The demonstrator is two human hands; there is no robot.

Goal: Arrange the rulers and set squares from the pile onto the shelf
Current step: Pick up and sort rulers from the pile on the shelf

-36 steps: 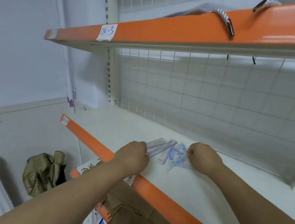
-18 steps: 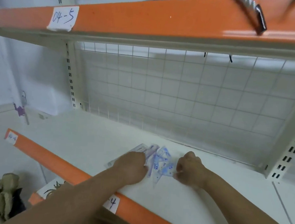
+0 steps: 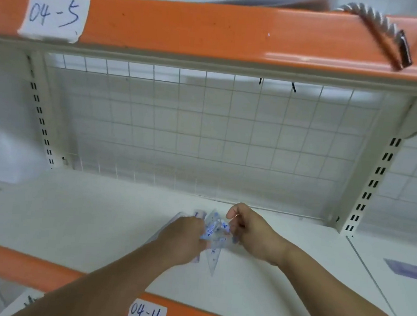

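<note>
On shelf (image 3: 72, 222) "04-4", left hand (image 3: 183, 240) and right hand (image 3: 254, 232) pinch set squares (image 3: 215, 229).

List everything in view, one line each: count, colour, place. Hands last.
rulers and set squares: several, clear with blue print, piled on the lower shelf
lower shelf: one, white, orange front edge
upper shelf: one, orange front edge, overhead
04-5 label: one, white, upper edge, left
04-4 label: one, white, lower edge
wire grid: one, white, behind the lower shelf
rope: one, white, over the upper edge, right
purple flat item: one, neighbouring shelf, right
left hand: grips the pile's left side
right hand: pinches its right side
</note>
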